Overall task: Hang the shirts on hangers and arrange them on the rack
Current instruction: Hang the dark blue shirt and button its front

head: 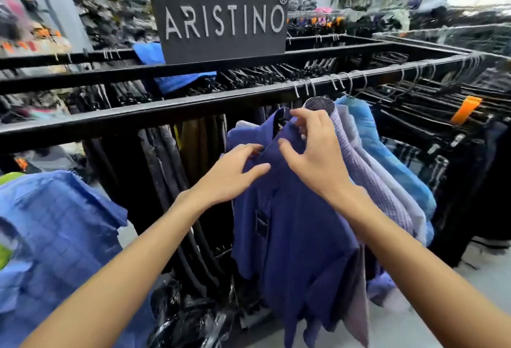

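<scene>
Navy shirt on rack, both hands at collar

My left hand and right hand touch a dark blue shirt of smooth matt woven cloth. Above runs a black matt-painted metal rack bar carrying shiny silver wire hanger hooks. Below lies glossy, crinkled black plastic wrapping.
</scene>
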{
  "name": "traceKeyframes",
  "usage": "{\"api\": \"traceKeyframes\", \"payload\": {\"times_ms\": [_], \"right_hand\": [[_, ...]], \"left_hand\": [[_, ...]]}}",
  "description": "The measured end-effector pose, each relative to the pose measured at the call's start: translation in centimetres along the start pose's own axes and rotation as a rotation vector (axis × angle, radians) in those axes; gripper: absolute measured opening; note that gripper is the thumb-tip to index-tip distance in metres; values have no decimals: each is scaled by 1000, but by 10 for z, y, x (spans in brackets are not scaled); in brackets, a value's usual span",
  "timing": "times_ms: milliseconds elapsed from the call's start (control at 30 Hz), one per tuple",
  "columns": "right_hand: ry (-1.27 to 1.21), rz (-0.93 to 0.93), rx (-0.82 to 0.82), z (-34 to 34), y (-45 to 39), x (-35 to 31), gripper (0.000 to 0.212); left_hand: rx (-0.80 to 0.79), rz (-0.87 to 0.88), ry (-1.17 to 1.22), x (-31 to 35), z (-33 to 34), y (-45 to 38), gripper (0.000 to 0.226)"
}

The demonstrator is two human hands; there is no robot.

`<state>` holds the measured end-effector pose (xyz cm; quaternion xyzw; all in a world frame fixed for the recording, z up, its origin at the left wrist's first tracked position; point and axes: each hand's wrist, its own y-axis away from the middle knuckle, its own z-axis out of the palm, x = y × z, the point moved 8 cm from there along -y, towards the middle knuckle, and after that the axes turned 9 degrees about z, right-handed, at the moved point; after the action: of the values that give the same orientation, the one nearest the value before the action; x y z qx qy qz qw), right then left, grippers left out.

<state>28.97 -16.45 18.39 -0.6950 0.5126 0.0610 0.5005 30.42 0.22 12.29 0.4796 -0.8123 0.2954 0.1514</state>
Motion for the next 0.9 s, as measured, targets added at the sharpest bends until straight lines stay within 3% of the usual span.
{"api": "traceKeyframes", "payload": {"times_ms": [33, 100, 200, 300, 433, 567, 667, 767, 833, 900], "right_hand": [[34, 31, -57, 2, 0, 10, 54], [68, 67, -136, 2, -1, 23, 57], [114, 26, -208, 1, -5, 22, 43], [-21, 37, -335, 11, -4, 12, 36], [-159, -18, -498, 37, 5, -18, 28], [-354, -10, -641, 65, 14, -48, 22], [-406, -76, -748, 81, 23, -70, 26], [-333, -238, -666, 81, 16, -88, 25], [-263, -377, -564, 74, 13, -101, 39], [-130, -582, -570, 74, 19, -121, 56]], "left_hand": [[-46, -1, 7, -2, 8, -3, 11], [-88, -1, 25, -6, 17, -5, 23], [-63, 64, 49, -2, 11, 2, 33], [-56, 111, 61, 3, -2, 17, 46], [-76, 83, 44, -1, -22, 46, 42], [52, 0, 59, -3, -61, 70, 43], [162, 11, -23, 2, -93, 83, 29], [154, 8, -93, 13, -114, 94, 25], [106, 13, -137, 19, -121, 98, 21], [41, 20, -194, 23, -127, 101, 26]]}}
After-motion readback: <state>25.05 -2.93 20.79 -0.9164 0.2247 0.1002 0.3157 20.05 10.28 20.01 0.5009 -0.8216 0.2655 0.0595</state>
